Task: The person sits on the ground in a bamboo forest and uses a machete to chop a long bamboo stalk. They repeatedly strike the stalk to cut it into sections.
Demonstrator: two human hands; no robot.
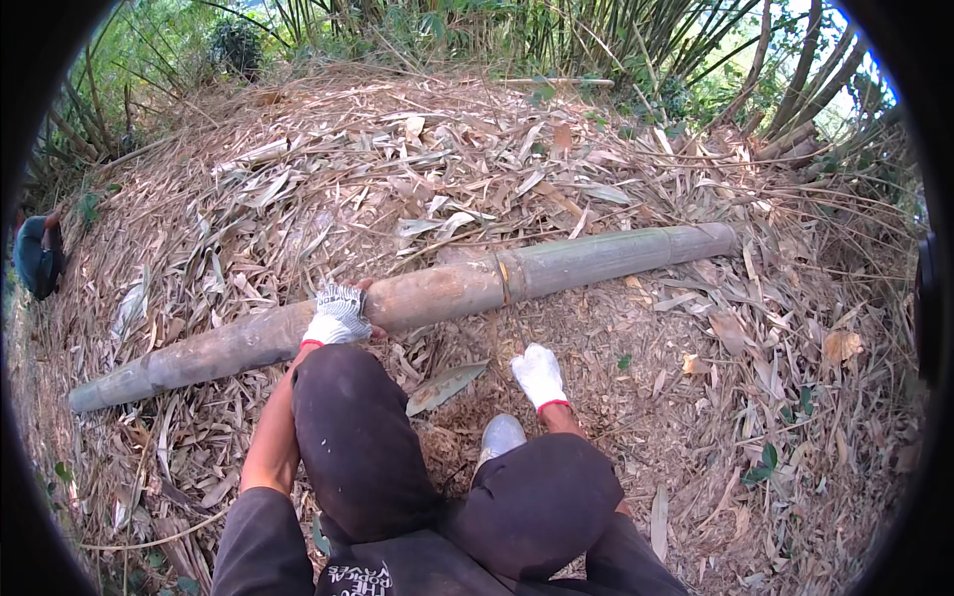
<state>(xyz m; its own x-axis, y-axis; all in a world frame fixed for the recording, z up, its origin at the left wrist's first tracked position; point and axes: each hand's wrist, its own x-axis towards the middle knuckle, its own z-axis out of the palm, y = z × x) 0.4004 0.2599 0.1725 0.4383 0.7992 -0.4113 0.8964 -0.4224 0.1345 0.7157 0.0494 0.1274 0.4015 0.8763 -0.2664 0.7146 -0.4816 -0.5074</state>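
Observation:
A thick bamboo pole (606,260) lies on the ground in front of my knees, slanting from the near left up to the far right. A narrow brownish-yellow band (504,278) marks it near a joint. My left hand (340,313), in a white fingerless-tipped glove with dark print, grips the pole left of its middle, bare fingertips against the surface. Below the pole, apart from it, my right hand (540,375) is closed in a white glove with a red cuff. Whatever its fingers may hold is hidden.
Dry bamboo leaves (437,223) and sheaths cover the ground. A shoe (502,434) shows between my bent knees. At the far left edge another person (38,256) in a dark teal top is partly visible. Bamboo clumps (566,35) stand at the back.

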